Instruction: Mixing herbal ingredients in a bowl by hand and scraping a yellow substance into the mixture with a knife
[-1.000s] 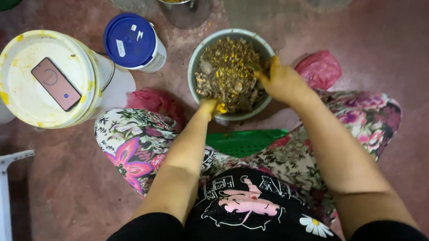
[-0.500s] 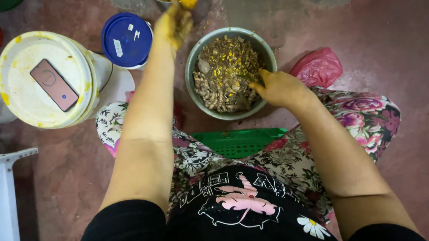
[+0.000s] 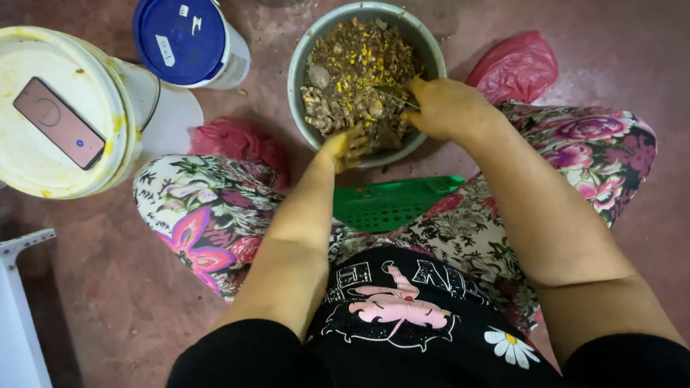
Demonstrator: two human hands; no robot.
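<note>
The head camera looks straight down on a person seated low on a reddish floor (image 3: 646, 61), knees apart in flowered trousers, with a grey-green round basin (image 3: 303, 59) set on the floor between the knees. The basin holds a heap of brown, knobbly root pieces (image 3: 352, 79) mixed with yellow scraps. The left hand (image 3: 346, 146), stained yellow, dips over the near rim of the basin with its fingers curled down into the pieces; whether it grips any of them cannot be told from here. The right hand (image 3: 443, 106) rests on the right side of the heap, also stained yellow, closed around a small knife (image 3: 396, 95) whose thin blade points left across the pieces. A green slotted plastic thing (image 3: 391, 204) lies under the forearms, just in front of the lap and touching the trousers. Two crumpled pink plastic bags sit on the floor: one (image 3: 236, 140) to the left of the basin beside the left knee, the other (image 3: 516, 62) to the right of it above the right knee. To the left stands a white bucket with a yellow-smeared lid (image 3: 22, 152), and a phone (image 3: 60, 124) lies flat on that lid. Just beside the bucket, nearer the basin, stands a white tub with a blue lid (image 3: 179, 39). A white frame (image 3: 9, 328) shows at the lower left edge.
</note>
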